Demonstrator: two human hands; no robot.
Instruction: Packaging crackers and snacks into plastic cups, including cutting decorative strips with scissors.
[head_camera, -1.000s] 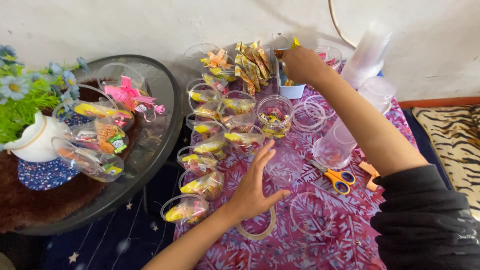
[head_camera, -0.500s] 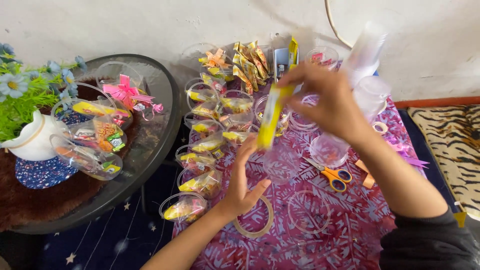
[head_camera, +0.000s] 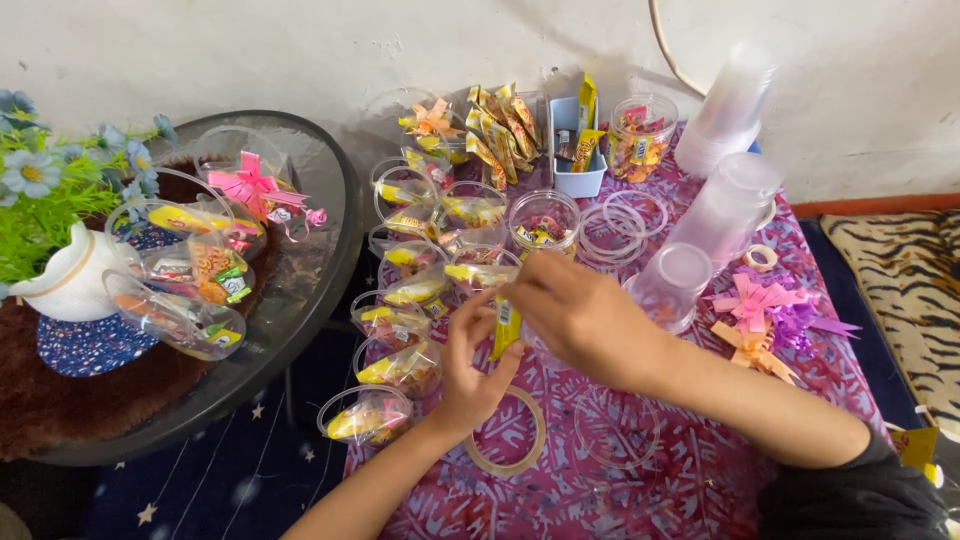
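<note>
Reaching in from the lower edge, both forearms are cut off by the frame, the right one in a dark sleeve. The left hand (head_camera: 472, 375) and right hand (head_camera: 580, 318) meet over the worktop (head_camera: 620, 490), which wears a pink patterned cloth. Between them is a yellow sachet (head_camera: 505, 328): the right grip is pinched on its upper end, which the fingers hide, and the left grip is closed lightly on its lower part. Its long axis runs nearly upright in view, lower end pointing toward the person. Its print is too small to make out.

Just under the hands lies a clear ring (head_camera: 508, 448). To their left stand rows of filled clear cups (head_camera: 405, 365), crowding the worktop's left edge. An empty cup (head_camera: 676, 285) stands just right of the right hand, with pink and orange bows (head_camera: 752, 318) beyond it. Farther back are a blue box (head_camera: 578, 150) of sachets and stacked cups (head_camera: 728, 110). On the left, a round glass table (head_camera: 300, 300) carries more filled cups and a white vase (head_camera: 70, 285).
</note>
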